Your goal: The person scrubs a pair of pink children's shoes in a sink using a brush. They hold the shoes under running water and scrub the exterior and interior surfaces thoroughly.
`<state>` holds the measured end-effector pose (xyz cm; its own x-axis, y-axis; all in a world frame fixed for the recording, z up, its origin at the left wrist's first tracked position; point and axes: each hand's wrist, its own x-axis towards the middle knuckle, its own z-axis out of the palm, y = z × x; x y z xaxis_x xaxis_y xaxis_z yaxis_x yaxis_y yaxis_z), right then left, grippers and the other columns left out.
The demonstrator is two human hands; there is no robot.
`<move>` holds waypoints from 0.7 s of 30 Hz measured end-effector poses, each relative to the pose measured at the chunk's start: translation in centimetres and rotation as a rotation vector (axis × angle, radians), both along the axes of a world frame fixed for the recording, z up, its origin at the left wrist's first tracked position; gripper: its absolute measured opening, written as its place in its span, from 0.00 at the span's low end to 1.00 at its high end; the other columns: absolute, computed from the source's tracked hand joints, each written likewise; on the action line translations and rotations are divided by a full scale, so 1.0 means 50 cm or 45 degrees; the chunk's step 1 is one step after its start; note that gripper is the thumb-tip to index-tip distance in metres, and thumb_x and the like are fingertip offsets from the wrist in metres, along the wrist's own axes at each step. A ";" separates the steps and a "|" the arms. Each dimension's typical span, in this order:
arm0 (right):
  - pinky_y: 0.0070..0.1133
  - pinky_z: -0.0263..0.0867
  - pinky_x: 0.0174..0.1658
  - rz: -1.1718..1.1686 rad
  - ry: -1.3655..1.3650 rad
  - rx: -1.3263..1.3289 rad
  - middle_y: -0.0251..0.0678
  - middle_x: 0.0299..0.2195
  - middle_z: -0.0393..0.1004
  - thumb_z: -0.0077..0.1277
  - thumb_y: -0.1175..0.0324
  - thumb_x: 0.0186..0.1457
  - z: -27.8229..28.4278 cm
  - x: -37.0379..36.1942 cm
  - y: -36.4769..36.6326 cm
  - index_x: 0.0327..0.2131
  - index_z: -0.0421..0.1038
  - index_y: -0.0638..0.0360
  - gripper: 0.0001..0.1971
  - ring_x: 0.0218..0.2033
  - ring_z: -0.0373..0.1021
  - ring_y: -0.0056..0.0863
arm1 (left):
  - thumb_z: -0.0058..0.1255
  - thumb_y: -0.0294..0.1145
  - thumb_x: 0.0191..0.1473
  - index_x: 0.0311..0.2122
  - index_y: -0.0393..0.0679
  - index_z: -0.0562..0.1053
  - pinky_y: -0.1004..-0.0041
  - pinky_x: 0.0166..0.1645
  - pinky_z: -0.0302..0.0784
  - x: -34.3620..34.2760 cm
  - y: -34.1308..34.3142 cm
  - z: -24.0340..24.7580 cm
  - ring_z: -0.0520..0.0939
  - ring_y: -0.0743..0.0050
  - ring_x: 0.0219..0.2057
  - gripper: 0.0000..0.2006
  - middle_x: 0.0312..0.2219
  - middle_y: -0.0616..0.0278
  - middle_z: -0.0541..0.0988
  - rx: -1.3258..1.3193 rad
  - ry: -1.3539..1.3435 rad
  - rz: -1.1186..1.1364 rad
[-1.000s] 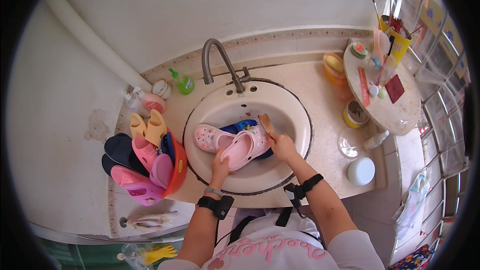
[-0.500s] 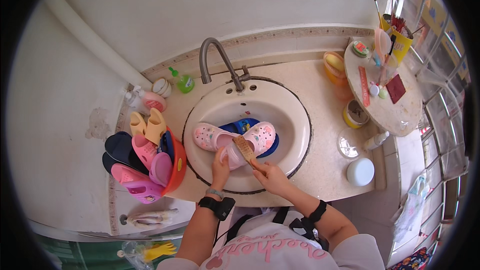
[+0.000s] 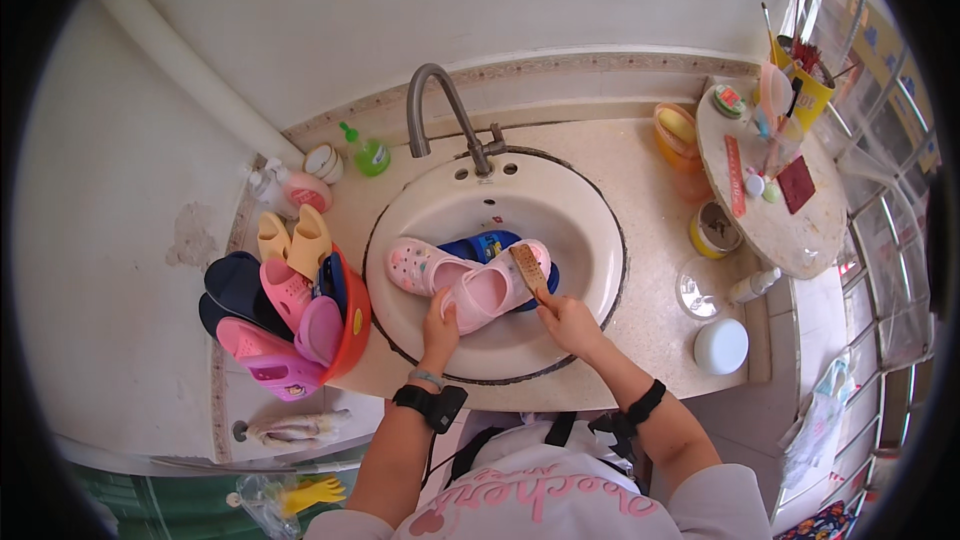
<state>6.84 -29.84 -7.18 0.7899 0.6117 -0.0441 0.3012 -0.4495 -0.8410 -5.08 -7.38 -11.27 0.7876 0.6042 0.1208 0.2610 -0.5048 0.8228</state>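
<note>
My left hand (image 3: pixel 439 326) is closed on the heel end of a pale pink clog (image 3: pixel 472 305) in the white oval sink (image 3: pixel 590 270). In my right hand (image 3: pixel 570 324) is a wooden scrub brush (image 3: pixel 529 270), its head lying over the toe of that clog. A second pink clog (image 3: pixel 408 265) with small coloured decorations rests to the left, partly beneath the first. Behind both, a blue shoe (image 3: pixel 466 248) shows in part; the clogs cover the rest of it.
A red basin (image 3: pixel 352 332) piled with slippers and clogs stands left of the sink. The grey faucet (image 3: pixel 418 120) arches over the back rim. A green pump bottle (image 3: pixel 368 154) stands behind. On the right are a yellow tin (image 3: pixel 714 230) and a pale round container (image 3: pixel 721 346).
My right hand has moved the brush rightward and away from me, from the clog's opening to its toe. My left hand keeps its hold at the heel end.
</note>
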 end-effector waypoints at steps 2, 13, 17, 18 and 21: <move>0.38 0.64 0.34 -0.032 -0.049 -0.112 0.53 0.23 0.70 0.44 0.67 0.50 -0.007 0.034 0.003 0.36 0.68 0.58 0.10 0.28 0.68 0.50 | 0.40 0.26 0.52 0.48 0.41 0.65 0.67 0.46 0.67 0.008 0.007 -0.009 0.73 0.51 0.43 0.16 0.40 0.46 0.72 0.037 -0.001 -0.012; 0.38 0.66 0.34 -0.104 -0.209 -0.268 0.57 0.25 0.68 0.42 0.65 0.51 -0.009 0.044 0.047 0.38 0.67 0.53 0.11 0.27 0.68 0.52 | 0.39 0.26 0.53 0.48 0.40 0.65 0.69 0.47 0.66 0.004 -0.004 -0.003 0.73 0.53 0.43 0.16 0.40 0.45 0.72 0.036 0.029 -0.007; 0.39 0.66 0.32 -0.179 -0.309 -0.086 0.57 0.27 0.68 0.41 0.62 0.53 -0.035 0.074 0.063 0.39 0.65 0.53 0.11 0.25 0.68 0.53 | 0.39 0.26 0.53 0.48 0.39 0.65 0.69 0.48 0.66 0.004 -0.002 -0.003 0.73 0.54 0.43 0.15 0.40 0.45 0.73 0.043 -0.009 -0.020; 0.39 0.66 0.32 -0.156 -0.274 -0.141 0.57 0.27 0.68 0.42 0.63 0.52 -0.034 0.067 0.064 0.40 0.65 0.53 0.12 0.25 0.68 0.53 | 0.39 0.26 0.53 0.48 0.40 0.65 0.69 0.47 0.66 0.005 -0.001 -0.003 0.74 0.53 0.43 0.16 0.39 0.45 0.73 0.057 -0.011 -0.020; 0.38 0.65 0.33 -0.115 -0.178 -0.231 0.57 0.26 0.68 0.43 0.65 0.51 -0.022 0.016 0.055 0.41 0.66 0.54 0.13 0.27 0.68 0.52 | 0.39 0.27 0.53 0.48 0.41 0.65 0.68 0.46 0.67 0.010 -0.004 -0.004 0.74 0.52 0.42 0.16 0.39 0.45 0.73 0.069 0.018 -0.001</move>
